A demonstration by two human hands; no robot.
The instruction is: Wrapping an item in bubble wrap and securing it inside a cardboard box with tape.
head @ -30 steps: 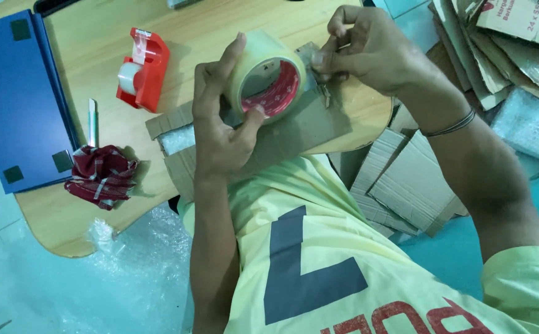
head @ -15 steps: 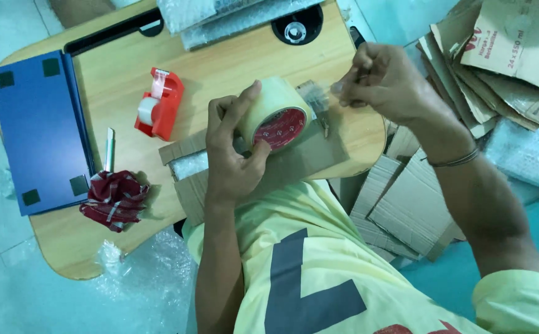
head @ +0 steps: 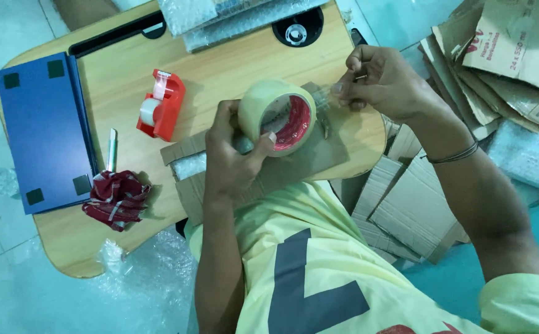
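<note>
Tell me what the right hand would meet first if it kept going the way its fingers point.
Probably the tape roll held in the left hand; the right hand points left toward it, though depth is unclear.

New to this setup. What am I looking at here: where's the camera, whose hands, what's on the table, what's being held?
There is no machine here: a person works with two bare hands, and the one picture comes from a camera worn on their head, looking down over their yellow shirt.

The left hand holds a roll of packing tape upright on its edge. The right hand pinches the clear free end of the tape, drawn out from the roll.

Under the hands lies a flat cardboard piece on a small wooden table. Also on the table: a red tape dispenser, a blue flat case, a pen-like tool, a red patterned cloth and bubble wrap at the far edge. More cardboard sheets are stacked on the floor to the right.
</note>
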